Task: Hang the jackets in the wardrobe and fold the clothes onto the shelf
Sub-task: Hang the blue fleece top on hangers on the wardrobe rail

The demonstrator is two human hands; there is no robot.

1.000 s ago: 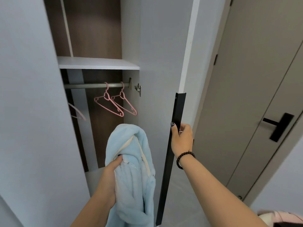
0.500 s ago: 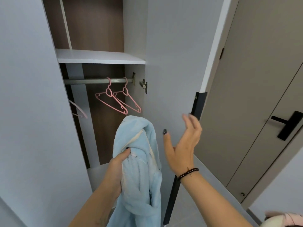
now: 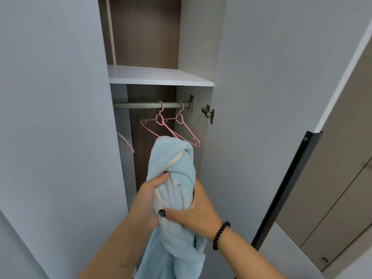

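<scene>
- Both hands are clamped on one garment: the left hand (image 3: 150,195) pinches the soft light-blue fleece jacket with cream trim (image 3: 174,190) from its left side, and the right hand (image 3: 193,211) wraps it from the right, thumb across the front.
- The jacket is bunched up in front of the open wardrobe, just below the rail, with its lower part hanging down between the forearms. It is on no hanger.
- The grey metal hanging rail (image 3: 141,105) carries two bare pink plastic hangers (image 3: 171,127); part of a third pink hanger (image 3: 125,143) shows at the left edge.
- The white wardrobe shelf (image 3: 157,77) above the rail holds no folded clothes in the part that shows.
- My reading: the task is near its start. Nothing visible is hung or folded. This jacket needs a hanger fitted and hooked on the rail; other jackets and the folding remain.
</scene>
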